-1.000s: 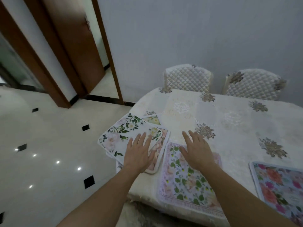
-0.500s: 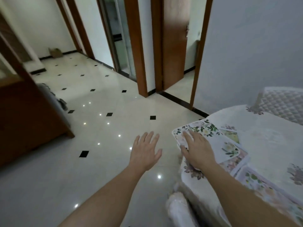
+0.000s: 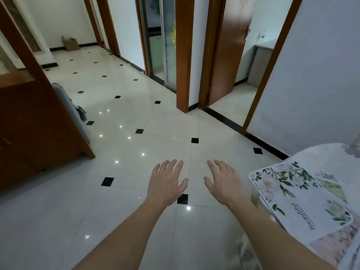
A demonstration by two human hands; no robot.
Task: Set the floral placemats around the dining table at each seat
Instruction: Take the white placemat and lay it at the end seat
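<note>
Both hands held out empty over the tiled floor.

The left hand (image 3: 167, 184) and right hand (image 3: 224, 184) have fingers spread, gripping nothing, at lower centre; the stacked floral placemats (image 3: 300, 197) lie on the cloth-covered surface (image 3: 321, 154) at the frame's lower right.

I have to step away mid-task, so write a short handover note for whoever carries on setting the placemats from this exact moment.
Left hand: open, empty, palm down over the floor, off the table.
Right hand: open, empty, also over the floor, just left of the table's corner.
Placemats: a stack lies on the corner of the dining table, overhanging its edge. The top mat is white with green leaves; at least two others show beneath it.
Done: no mat in view lies alone at a seat; the rest of the table is out of frame.
Left: take mats from the stack and lay one at each unset seat.
</note>
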